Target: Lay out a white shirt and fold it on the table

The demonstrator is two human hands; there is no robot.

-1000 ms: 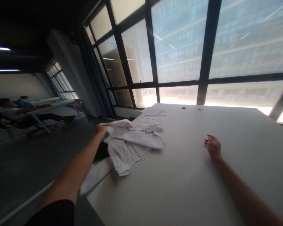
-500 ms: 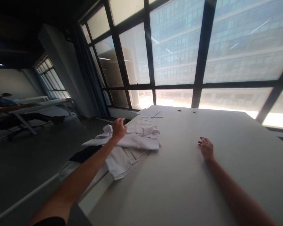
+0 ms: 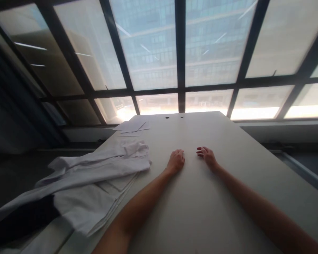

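Note:
My left hand (image 3: 176,161) is over the middle of the white table (image 3: 201,211), palm down, fingers stretched forward and holding nothing. A short gap to its right, my right hand (image 3: 207,157) is open, its fingers apart and pointing left toward the other hand. Nothing lies between the two. Left of my left arm is a stack of white garments (image 3: 87,204). A crumpled white garment (image 3: 103,169) lies on top and hangs over the table's left edge, with dark cloth (image 3: 23,218) beneath it.
Loose white paper sheets (image 3: 132,127) lie at the table's far left. Two small dark holes, one of them a round hole (image 3: 167,117), mark the far end. Beyond stand large dark-framed windows (image 3: 148,53), with a dark curtain (image 3: 16,91) at left.
My view has turned right. My left hand has moved from above the white garments to the table's middle, and my hands are now close together.

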